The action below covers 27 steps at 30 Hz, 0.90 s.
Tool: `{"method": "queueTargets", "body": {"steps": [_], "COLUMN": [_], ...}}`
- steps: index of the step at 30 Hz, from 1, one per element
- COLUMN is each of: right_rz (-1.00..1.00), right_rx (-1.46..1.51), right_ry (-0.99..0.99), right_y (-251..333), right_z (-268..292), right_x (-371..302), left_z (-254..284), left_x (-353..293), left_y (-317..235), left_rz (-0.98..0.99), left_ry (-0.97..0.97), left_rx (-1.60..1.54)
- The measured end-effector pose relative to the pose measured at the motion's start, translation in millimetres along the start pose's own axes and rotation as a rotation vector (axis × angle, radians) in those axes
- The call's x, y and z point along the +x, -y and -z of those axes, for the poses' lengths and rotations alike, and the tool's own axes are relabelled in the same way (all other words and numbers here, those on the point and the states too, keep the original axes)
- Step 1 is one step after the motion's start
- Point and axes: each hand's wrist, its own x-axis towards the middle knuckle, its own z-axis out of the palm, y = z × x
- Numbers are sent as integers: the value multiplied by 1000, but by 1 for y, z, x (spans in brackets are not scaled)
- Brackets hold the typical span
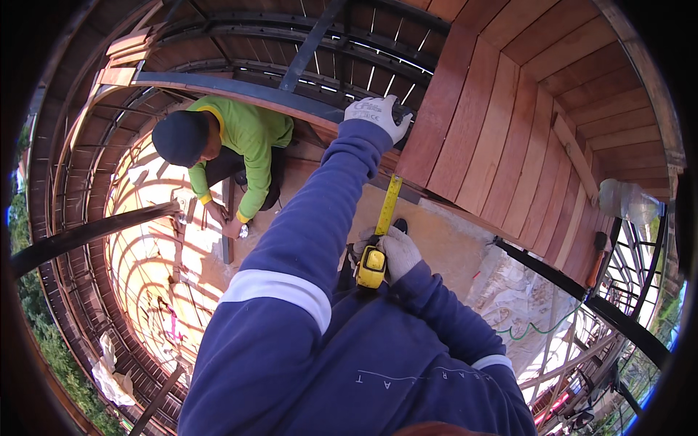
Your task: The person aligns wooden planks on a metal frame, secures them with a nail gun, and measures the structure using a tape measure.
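Right hand (404,254) grips the tape measure (371,269), yellow blade (389,207) running out to the planks (480,131); left hand (372,116) beside them, and a co-worker (251,142) in green crouches left!

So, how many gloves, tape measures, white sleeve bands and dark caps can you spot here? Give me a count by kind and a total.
Gloves: 2 (left glove, right glove)
Yellow tape measure: 1
White sleeve bands: 2 (left band, right band)
Dark cap: 1
Total: 6
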Motion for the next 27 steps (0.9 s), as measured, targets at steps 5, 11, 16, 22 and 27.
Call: {"method": "queueTargets", "body": {"steps": [5, 11, 16, 22, 27], "right_rz": [40, 42, 48, 116, 43], "right_rx": [84, 67, 50, -57, 79], "right_ry": [36, 21, -7, -2, 28], "right_y": [-1, -4, -12, -17, -2], "right_z": [-7, -7, -3, 4, -6], "right_x": [4, 5, 11, 14, 5], "left_z": [9, 5, 7, 3, 6], "left_x": [-1, -3, -2, 0, -1], "left_y": [-4, -2, -4, -2, -4], "left_rz": [-10, -18, -14, 4, 14], "left_ry": [38, 4, 21, 44, 38], "left_rx": [-11, -4, -10, -2, 5]}}
